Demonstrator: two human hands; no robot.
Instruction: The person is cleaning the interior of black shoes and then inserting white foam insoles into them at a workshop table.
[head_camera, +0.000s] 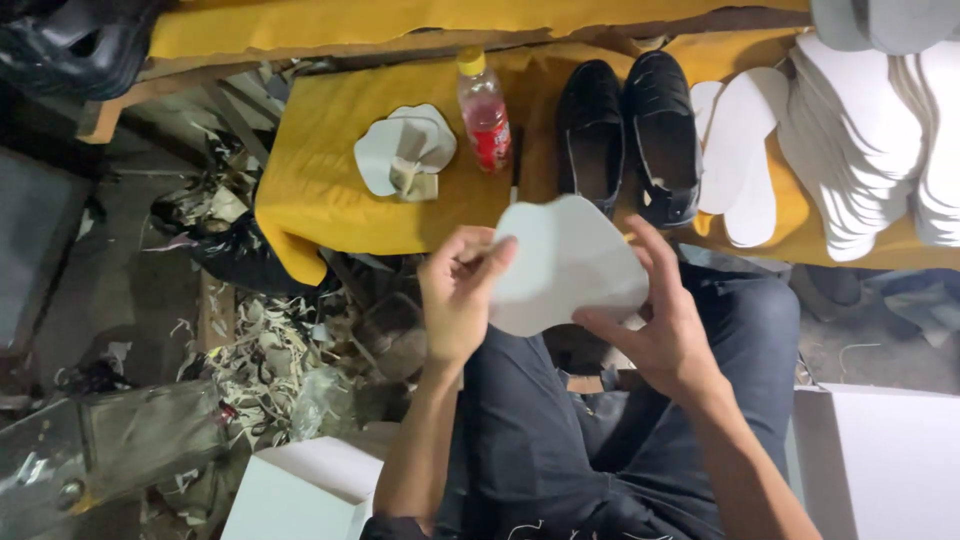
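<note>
**White cut-out held over the lap, between two hands, at a yellow-covered bench**

Far left of the hands: floor litter of pale scraps and trimmings (265, 360), lying loose below the bench edge.

Up and left of the left hand: a small stack of white cut pieces (405, 150) on the yellow-covered bench (320, 180), set down flat and apart from the larger stock.

Just above the left hand: a plastic bottle of red drink with a yellow cap (484, 112), standing upright, well clear of the hands.

Left hand (458, 295): raised over the lap, thumb and fingers closed in a pinch on the left edge of the white cut-out (565, 265), apparently to steady that side.

White cut-out: a flat, curved-edged sheet, held in the air between both hands, near the bench front, tilted toward the camera.

Right hand (665, 325): fingers spread, thumb under and forefinger along the sheet's right edge, supporting rather than gripping hard.

Above the right hand: a pair of black shoes (630, 135), side by side on the bench.

Up and right of the right hand: fanned stacks of white sole-shaped pieces (860, 140), overlapped, so each edge stayed reachable.
</note>
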